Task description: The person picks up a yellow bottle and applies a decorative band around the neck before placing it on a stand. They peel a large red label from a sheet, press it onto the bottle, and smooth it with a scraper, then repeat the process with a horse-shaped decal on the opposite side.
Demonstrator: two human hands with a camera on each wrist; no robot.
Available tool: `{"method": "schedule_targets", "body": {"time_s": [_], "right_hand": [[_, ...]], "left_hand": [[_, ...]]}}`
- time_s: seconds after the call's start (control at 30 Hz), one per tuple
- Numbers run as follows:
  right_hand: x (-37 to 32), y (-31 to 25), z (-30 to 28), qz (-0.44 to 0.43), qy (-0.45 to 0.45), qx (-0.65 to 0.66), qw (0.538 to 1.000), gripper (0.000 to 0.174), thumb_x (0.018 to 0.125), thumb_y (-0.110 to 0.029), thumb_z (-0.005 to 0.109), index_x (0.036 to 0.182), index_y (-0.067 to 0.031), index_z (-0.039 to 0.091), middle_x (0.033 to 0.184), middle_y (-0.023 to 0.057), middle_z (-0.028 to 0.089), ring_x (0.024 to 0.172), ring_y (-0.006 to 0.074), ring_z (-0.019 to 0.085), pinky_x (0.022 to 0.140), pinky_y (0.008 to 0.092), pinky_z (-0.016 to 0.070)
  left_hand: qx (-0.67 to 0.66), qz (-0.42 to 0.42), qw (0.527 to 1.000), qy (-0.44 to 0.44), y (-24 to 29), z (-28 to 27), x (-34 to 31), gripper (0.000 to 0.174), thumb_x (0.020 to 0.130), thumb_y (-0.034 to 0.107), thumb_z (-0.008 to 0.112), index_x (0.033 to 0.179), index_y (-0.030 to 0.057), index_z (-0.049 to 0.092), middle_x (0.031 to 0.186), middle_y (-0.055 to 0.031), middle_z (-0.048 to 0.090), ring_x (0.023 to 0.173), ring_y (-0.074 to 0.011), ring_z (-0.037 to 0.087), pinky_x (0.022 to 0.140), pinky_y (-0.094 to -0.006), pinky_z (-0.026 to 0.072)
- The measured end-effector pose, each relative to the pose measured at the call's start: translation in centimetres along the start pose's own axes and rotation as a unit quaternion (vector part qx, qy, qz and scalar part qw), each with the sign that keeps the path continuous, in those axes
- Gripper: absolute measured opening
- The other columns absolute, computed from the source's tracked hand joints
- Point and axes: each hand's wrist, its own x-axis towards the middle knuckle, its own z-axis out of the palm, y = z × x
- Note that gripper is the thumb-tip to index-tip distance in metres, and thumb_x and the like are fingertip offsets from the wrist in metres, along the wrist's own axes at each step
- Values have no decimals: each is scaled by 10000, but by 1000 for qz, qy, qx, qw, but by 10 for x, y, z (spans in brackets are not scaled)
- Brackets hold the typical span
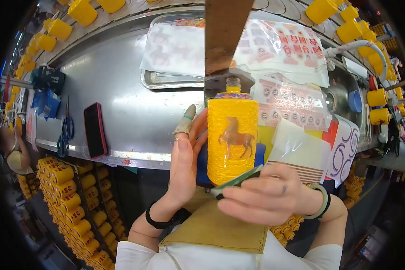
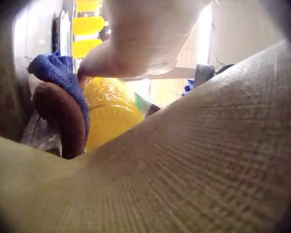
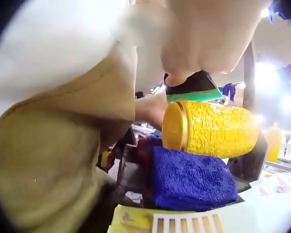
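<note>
A yellow embossed bottle [image 1: 232,139] with a brown horse picture and clear glass neck lies on its side over a blue towel-covered pad [image 3: 194,179], its base toward the person. Along the bottle's left side, my left hand [image 1: 184,166] rests with its fingers fairly straight; one digit wears a beige finger cover [image 1: 185,121] with a green band. My right hand [image 1: 267,193] pinches a flat green and black scraper [image 1: 238,181] close to the bottle's base. In the right wrist view, the green edge of the scraper overlaps the bottle's upper side.
Right of the bottle lie a striped translucent sheet [image 1: 297,150] and printed decal sheets [image 1: 292,101]. A brown post [image 1: 225,36] stands behind the neck. Leftward are a phone [image 1: 95,130], scissors [image 1: 67,128] and a metal tray [image 1: 171,82]. Yellow bottles [image 1: 67,202] are stacked below the table.
</note>
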Motion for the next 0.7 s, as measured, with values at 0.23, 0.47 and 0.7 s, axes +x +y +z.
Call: {"method": "schedule_targets", "body": {"time_s": [0.23, 0.47, 0.7], "right_hand": [[-10, 1, 17, 43, 87, -26, 995, 310, 783, -108, 709, 1075, -179, 784, 1152, -19, 757, 924, 154, 593, 737, 314, 473], [-6, 22, 20, 424, 319, 187, 827, 292, 903, 49, 691, 1190, 14, 652, 1051, 165, 682, 850, 285, 700, 743, 340, 555], [-33, 35, 37, 524, 190, 62, 828, 244, 986, 1, 593, 1227, 3, 634, 1117, 99, 654, 1067, 189, 629, 943, 311, 483]], "left_hand": [[103, 36, 992, 56, -5, 8, -10, 1011, 1000, 788, 271, 1631, 0, 213, 1645, -204, 334, 1476, -333, 390, 1224, -473, 284], [369, 187, 910, -29, -5, 10, -21, 1287, 681, 834, 716, 1577, -8, 336, 1592, -196, 341, 1424, -349, 415, 1179, -468, 346], [482, 195, 854, -25, -8, 18, -21, 1292, 588, 298, 1043, 1564, -53, 272, 1501, -161, 375, 1335, -286, 528, 1089, -413, 484]]}}
